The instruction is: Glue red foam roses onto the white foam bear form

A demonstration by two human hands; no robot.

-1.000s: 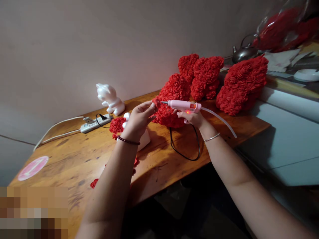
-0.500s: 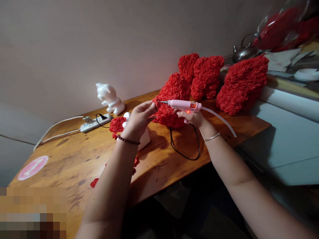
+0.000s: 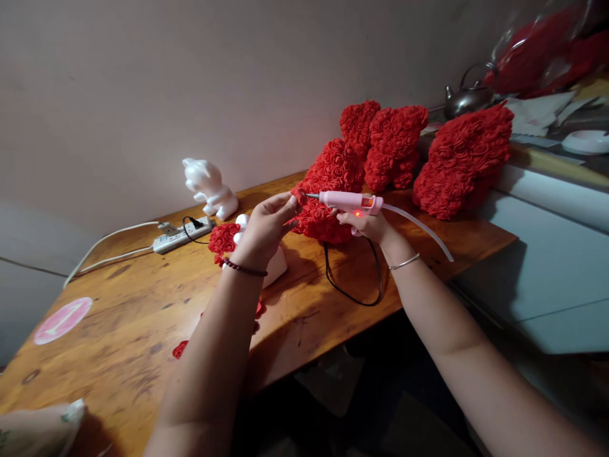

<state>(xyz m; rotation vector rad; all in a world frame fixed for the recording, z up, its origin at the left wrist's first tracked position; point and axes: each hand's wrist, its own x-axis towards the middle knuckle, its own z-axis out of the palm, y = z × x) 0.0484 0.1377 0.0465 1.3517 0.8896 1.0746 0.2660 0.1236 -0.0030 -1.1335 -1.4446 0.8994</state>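
Note:
Between the fingertips of my left hand (image 3: 267, 228) is a small red foam rose (image 3: 298, 192). My right hand (image 3: 368, 225) is closed around a pink glue gun (image 3: 349, 202) with a lit red light; its metal tip meets or nearly meets the rose. A clear glue stick (image 3: 421, 223) curves out of the gun's back. Beneath my left hand lies a white bear form (image 3: 276, 270), partly covered with red roses (image 3: 224, 239) and largely hidden by my hand and wrist. Loose roses (image 3: 180, 349) lie by my left forearm.
Several rose-covered bears (image 3: 461, 162) stand at the back and right. A bare white bear form (image 3: 210, 188) is near the wall beside a power strip (image 3: 183, 235). A black cord (image 3: 352, 298) loops under the gun. A kettle (image 3: 469, 100) sits back right, a bag (image 3: 40, 428) front left.
The glue gun has shifted very slightly left toward the rose. My left hand stays in place, still pinching the rose.

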